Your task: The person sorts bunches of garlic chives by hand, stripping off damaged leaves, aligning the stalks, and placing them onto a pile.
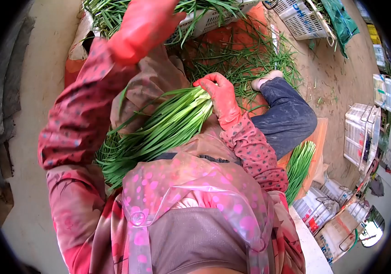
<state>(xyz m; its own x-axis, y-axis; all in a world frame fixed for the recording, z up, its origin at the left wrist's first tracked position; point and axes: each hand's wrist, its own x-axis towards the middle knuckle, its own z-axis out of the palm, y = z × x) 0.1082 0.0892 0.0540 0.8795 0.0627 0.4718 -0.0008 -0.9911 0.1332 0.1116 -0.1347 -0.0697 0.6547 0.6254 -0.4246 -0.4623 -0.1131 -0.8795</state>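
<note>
My left hand (143, 32), in a red rubber glove, is raised at the top, beside a white crate (207, 23) heaped with long green leaves (106, 16). Its thumb sticks out to the side and it appears open; the other fingertips run out of frame. My right hand (223, 98), gloved in red as well, is closed around the pale stem ends of a bunch of garlic chives (159, 123). The bunch lies across my lap, its green leaf tips spreading to the lower left.
Loose green leaves (245, 59) are scattered over an orange-red surface ahead. A tidy chive bunch (300, 171) lies on a board at my right. Another white crate (296, 20) with a green sheet (341, 25) stands at the upper right. More crates (359, 134) line the right side.
</note>
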